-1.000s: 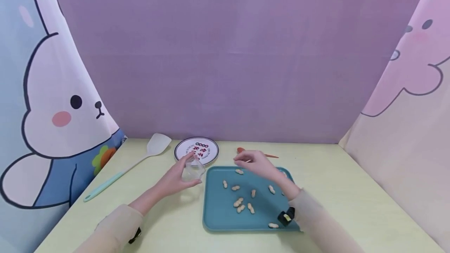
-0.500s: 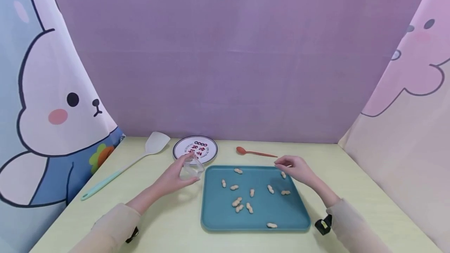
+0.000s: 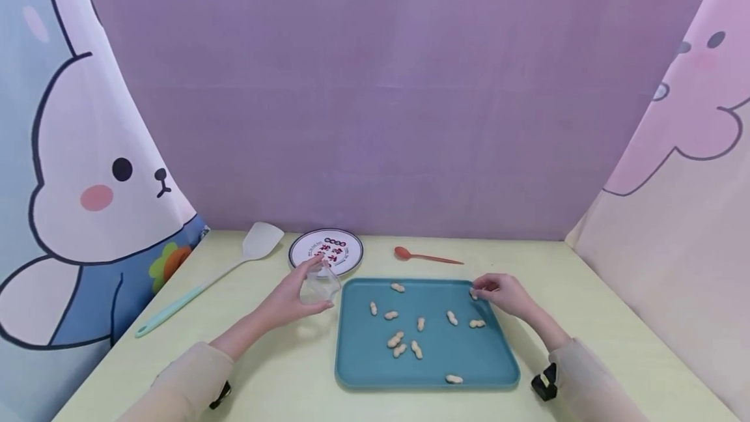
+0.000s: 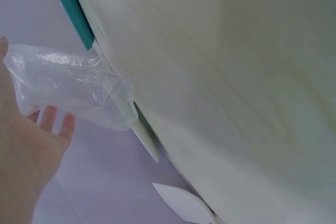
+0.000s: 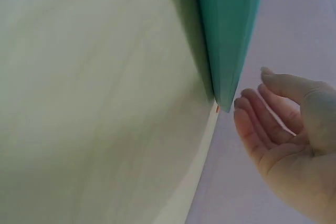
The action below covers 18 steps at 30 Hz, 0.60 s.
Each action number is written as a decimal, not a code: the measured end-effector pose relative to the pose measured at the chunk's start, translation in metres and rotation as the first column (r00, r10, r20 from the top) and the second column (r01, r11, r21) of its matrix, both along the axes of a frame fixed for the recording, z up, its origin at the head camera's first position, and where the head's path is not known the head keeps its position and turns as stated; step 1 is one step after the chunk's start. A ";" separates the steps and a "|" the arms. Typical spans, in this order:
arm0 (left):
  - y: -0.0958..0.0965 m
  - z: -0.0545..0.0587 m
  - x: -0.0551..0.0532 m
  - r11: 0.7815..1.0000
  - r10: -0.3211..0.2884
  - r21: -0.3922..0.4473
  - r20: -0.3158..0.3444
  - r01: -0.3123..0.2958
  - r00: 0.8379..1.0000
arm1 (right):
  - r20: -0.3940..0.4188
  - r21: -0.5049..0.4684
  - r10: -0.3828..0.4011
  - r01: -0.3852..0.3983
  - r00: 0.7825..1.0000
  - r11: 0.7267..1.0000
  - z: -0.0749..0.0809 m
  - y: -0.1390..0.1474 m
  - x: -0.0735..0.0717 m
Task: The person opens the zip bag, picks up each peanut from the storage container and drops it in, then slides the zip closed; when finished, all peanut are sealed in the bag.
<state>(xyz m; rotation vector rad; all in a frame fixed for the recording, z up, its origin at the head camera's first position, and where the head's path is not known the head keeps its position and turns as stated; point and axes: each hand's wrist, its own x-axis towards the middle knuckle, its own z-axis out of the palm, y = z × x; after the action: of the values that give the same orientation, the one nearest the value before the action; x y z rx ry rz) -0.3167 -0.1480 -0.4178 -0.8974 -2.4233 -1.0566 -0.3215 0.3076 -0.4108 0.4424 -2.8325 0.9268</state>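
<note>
left hand (image 3: 291, 295) has its fingers and thumb spread wide round a clear container (image 3: 321, 288), holding it just outside the teal tray (image 3: 433, 370) at 10 o'clock. right hand (image 3: 506, 294) has half-curled fingers at a peanut (image 3: 472, 294) near the tray's 2 o'clock corner, can't tell if it's actually pinched tbh. 10 more peanuts (image 3: 420, 323) scattered on the tray, orange spoon (image 3: 402, 253) lying past its 12 o'clock edge
</note>
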 end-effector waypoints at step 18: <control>-0.001 -0.003 -0.001 1.000 -0.010 -0.002 0.004 0.010 1.000 | 0.001 0.088 0.074 -0.074 0.997 0.993 -0.009 -0.005 -0.005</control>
<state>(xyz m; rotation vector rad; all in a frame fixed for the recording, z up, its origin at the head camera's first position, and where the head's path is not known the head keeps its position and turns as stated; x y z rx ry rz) -0.3181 -0.1486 -0.4205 -0.9095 -2.4258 -1.0613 -0.3268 0.3029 -0.4194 0.5614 -2.8816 0.8151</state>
